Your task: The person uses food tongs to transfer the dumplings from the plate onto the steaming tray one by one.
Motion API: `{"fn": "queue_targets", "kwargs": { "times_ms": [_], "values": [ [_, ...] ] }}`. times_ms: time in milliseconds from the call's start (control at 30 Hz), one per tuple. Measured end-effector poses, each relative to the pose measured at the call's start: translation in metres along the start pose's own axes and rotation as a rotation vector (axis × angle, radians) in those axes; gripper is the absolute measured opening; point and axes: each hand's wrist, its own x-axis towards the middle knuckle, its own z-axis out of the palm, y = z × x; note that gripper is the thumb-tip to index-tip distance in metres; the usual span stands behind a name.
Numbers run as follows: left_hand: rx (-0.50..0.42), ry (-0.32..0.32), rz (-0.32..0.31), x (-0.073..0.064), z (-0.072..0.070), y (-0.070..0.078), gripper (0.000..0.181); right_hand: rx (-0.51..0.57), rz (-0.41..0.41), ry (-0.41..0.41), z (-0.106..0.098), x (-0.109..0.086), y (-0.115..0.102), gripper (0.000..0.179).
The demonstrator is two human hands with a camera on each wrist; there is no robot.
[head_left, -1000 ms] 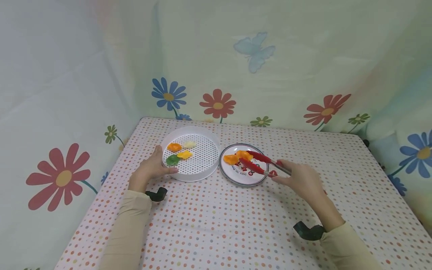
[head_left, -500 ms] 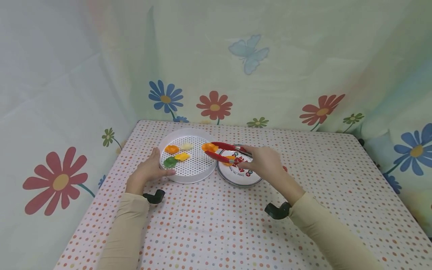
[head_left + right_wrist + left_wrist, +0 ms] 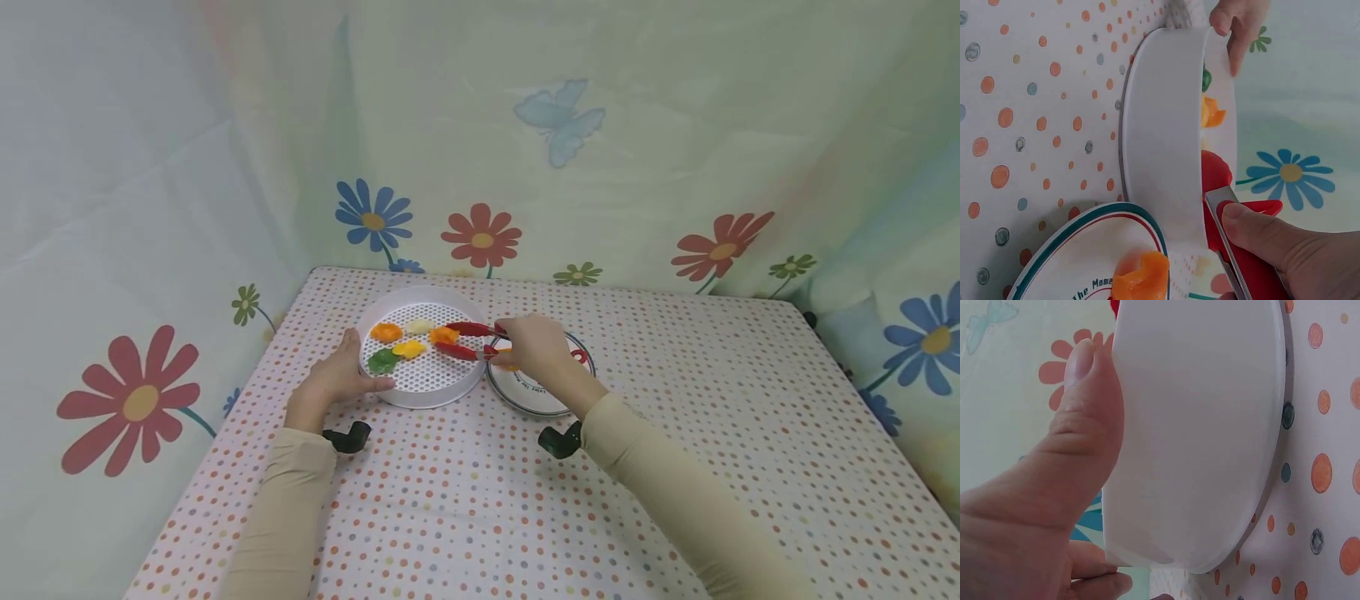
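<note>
A white steamer basket (image 3: 423, 398) with a perforated floor stands at the left of the table. My left hand (image 3: 333, 379) holds its left side, the thumb (image 3: 1088, 419) along the rim. Inside lie an orange dumpling-like piece (image 3: 386, 332), a pale one (image 3: 420, 326), a yellow one (image 3: 409, 349) and a green one (image 3: 384, 361). My right hand (image 3: 532, 342) grips red-tipped tongs (image 3: 459, 352) reaching over the basket's right rim. Between the tong tips is another orange piece (image 3: 444, 335); whether it touches the floor is unclear. Beneath my right hand, a plate (image 3: 536, 402) carries one orange piece (image 3: 1141, 280).
The plate stands close to the basket's right side. A dotted cloth (image 3: 465, 500) covers the table. Flower-printed curtain (image 3: 600, 200) hangs behind and at both sides. A dark wrist mount (image 3: 558, 442) sticks out from my right wrist, another (image 3: 348, 437) from my left.
My right hand has moved left from the plate, carrying an orange piece in the tongs to above the basket's right part. My left hand has stayed at the basket.
</note>
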Motion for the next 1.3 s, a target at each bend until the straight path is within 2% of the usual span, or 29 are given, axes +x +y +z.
{"fn": "queue_targets", "kwargs": {
  "times_ms": [400,800,1033,1167,1300],
  "values": [
    [-0.009,-0.003,-0.002,-0.002,-0.001,-0.003,0.129,-0.004,-0.002,-0.018,0.010,0.016,-0.008,0.063],
    [-0.014,-0.006,-0.003,-0.003,-0.001,-0.005,0.129,0.031,0.024,-0.029,0.009,0.016,-0.012,0.070],
    [-0.035,-0.006,0.014,-0.003,0.001,-0.005,0.128,0.096,0.016,0.015,0.005,0.003,0.001,0.073],
    [-0.035,-0.003,0.018,-0.002,0.001,-0.004,0.128,0.147,0.067,0.055,-0.004,-0.014,0.016,0.085],
    [-0.032,0.002,0.029,-0.002,0.000,-0.003,0.128,0.162,0.118,0.103,-0.011,-0.034,0.042,0.094]
  ]
}}
